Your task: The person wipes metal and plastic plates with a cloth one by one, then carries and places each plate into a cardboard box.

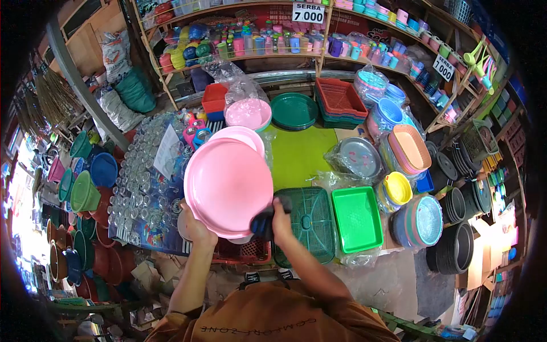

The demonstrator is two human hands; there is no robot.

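A round, shallow pink plastic tray point(228, 185) is held up in front of me, its smooth face turned toward the camera. My left hand point(199, 229) grips its lower left rim, fingers mostly hidden behind it. At the lower right rim, my right hand point(279, 219) is closed, with a dark, soft-looking cloth point(263, 225) between it and the tray. Behind the tray's upper edge shows another pale pink rim point(248, 137); whether the two touch, I cannot tell. A dark green mesh basket point(307, 219) lies just right of my right hand.
Many clear glasses point(142, 176) cover the table's left side. To the right are a bright green tray point(357, 219), stacked basins point(419, 221) and a wrapped grey tray point(359, 157). Further back stand a dark green tray point(293, 111), red baskets point(341, 97) and shelves of cups point(268, 45).
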